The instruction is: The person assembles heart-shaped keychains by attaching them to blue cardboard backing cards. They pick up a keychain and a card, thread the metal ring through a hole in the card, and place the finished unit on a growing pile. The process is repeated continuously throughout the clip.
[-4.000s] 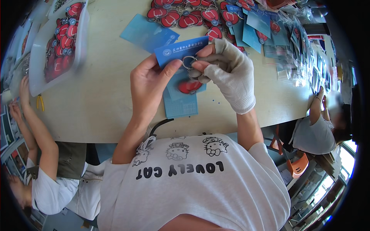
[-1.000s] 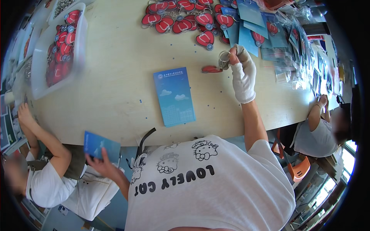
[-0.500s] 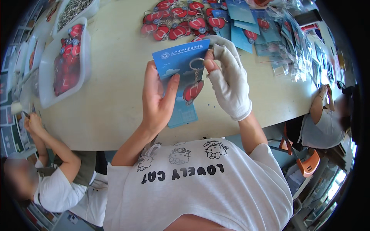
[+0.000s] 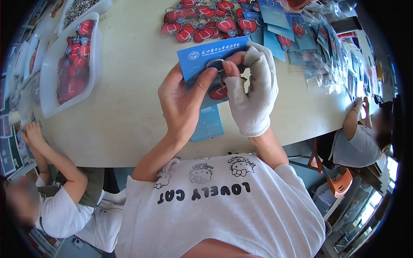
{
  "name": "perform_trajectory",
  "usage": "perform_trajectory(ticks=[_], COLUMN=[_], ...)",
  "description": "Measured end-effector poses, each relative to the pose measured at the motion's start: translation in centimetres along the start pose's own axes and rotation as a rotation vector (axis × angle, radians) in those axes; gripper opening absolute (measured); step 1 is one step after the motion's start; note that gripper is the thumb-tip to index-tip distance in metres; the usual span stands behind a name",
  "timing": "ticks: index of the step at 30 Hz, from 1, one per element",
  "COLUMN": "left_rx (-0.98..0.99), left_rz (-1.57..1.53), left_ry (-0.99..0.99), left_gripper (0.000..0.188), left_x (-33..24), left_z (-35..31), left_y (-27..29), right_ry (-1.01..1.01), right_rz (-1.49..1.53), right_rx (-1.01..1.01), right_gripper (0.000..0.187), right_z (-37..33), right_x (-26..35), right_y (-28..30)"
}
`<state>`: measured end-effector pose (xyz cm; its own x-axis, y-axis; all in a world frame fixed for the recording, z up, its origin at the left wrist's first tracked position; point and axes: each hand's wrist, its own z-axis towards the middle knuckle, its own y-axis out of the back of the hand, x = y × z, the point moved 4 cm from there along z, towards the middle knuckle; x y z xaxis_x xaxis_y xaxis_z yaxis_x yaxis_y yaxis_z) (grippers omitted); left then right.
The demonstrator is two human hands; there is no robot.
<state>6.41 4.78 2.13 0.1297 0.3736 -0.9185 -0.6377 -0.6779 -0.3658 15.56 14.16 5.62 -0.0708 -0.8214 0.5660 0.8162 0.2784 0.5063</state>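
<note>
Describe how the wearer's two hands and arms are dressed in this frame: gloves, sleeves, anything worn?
The left hand is bare, with a bare forearm. The right hand wears a white knit glove ending at the wrist; its thumb and forefinger tips look cut away, leaving the fingertips uncovered. Both arms are bare up to the short sleeves of a white printed T-shirt.

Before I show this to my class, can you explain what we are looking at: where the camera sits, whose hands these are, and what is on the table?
The camera is worn on a person's head and looks down, so straight edges bend near the rim. The bare left hand and the white-gloved right hand belong to that person. Together they hold a blue card with a metal ring and a red keychain charm against it. Another blue card lies on the pale table. A heap of red charms lies at the far edge, and a white tray on the left holds more. Other people sit at both sides.
</note>
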Motion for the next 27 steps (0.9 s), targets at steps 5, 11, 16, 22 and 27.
perform_trajectory(ticks=[5, 11, 16, 22, 27], left_rx=[-0.011, -0.025, -0.032, 0.073, 0.099], left_rz=[-0.025, 0.027, -0.074, 0.069, 1.074], left_ry=[-0.047, -0.122, -0.088, 0.103, -0.339], left_gripper=[0.017, 0.016, 0.021, 0.035, 0.058], left_x=[-0.2, -0.8, -0.6, 1.0, 1.1], left_z=[-0.2, 0.0, 0.0, 0.0, 0.8], left_y=[0.1, 0.4, 0.1, 0.3, 5.0], right_ry=[-0.247, -0.27, -0.262, -0.405, -0.403], right_rz=[0.379, 0.597, 0.619, 0.451, 0.459], right_rx=[-0.215, -0.139, -0.12, 0.056, -0.061], right_gripper=[0.043, 0.042, 0.045, 0.046, 0.038], right_z=[-1.3, -0.5, -0.5, -1.2, 1.6], right_x=[0.2, 1.1, 1.1, -0.6, -7.1], right_y=[-0.6, -0.5, -0.8, -1.3, 3.3])
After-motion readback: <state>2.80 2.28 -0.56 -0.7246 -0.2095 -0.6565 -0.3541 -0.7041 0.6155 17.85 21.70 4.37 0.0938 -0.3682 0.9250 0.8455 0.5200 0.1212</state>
